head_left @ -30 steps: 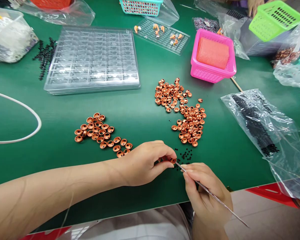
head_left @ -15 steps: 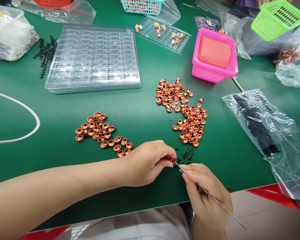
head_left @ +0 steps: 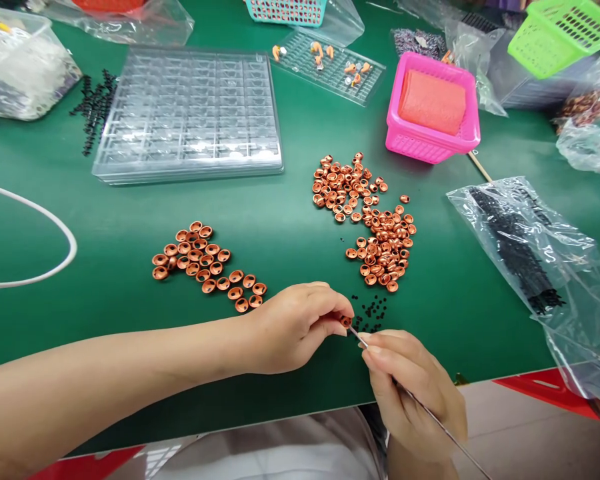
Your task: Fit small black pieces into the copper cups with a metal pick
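My left hand (head_left: 300,327) pinches a small copper-coloured cup (head_left: 345,322) between thumb and fingertips. In my right hand (head_left: 415,393) is a thin metal rod (head_left: 443,427), gripped like a pen, its tip at the cup's opening. Just behind the two hands lie tiny black pieces (head_left: 373,310), scattered on the green table. Beyond them sits a large pile of copper-coloured cups (head_left: 387,240). A smaller group of the cups (head_left: 200,257), mostly with openings up, lies left of my left hand. What the rod's tip touches inside the cup is too small to tell.
Clear plastic trays (head_left: 190,117) are stacked at the back left, beside black pieces (head_left: 95,107). A pink basket (head_left: 433,143) with a red-orange block stands at the back right. On the right lies a clear bag (head_left: 525,247) of black strips. A white cable (head_left: 55,267) loops at left.
The view has shifted very slightly. My right hand and the rod have moved a little lower and steeper; my left hand still pinches the cup in the same place.
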Motion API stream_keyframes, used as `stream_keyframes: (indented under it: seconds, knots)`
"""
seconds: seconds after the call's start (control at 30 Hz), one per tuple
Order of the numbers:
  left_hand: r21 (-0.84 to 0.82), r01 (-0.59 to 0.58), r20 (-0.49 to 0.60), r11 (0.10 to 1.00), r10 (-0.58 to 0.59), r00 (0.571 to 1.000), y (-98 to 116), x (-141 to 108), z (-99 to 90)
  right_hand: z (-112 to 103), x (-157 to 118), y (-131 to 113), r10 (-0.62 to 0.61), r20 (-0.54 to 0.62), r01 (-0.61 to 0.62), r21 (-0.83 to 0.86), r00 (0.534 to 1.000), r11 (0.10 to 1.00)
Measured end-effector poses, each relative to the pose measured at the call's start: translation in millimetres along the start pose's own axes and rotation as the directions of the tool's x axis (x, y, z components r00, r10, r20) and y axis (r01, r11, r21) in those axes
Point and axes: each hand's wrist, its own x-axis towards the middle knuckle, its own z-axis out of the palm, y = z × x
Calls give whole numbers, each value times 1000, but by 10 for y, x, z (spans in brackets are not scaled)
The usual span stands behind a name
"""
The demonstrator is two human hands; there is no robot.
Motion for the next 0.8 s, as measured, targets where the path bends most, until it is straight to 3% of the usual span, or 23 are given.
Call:
stream_keyframes:
  seconds: [0.8]
  knots:
    - [-16, 41, 34, 999, -41, 999, 14, 33, -29, 38, 4, -8, 101, -64, -98, 60, 993, 993]
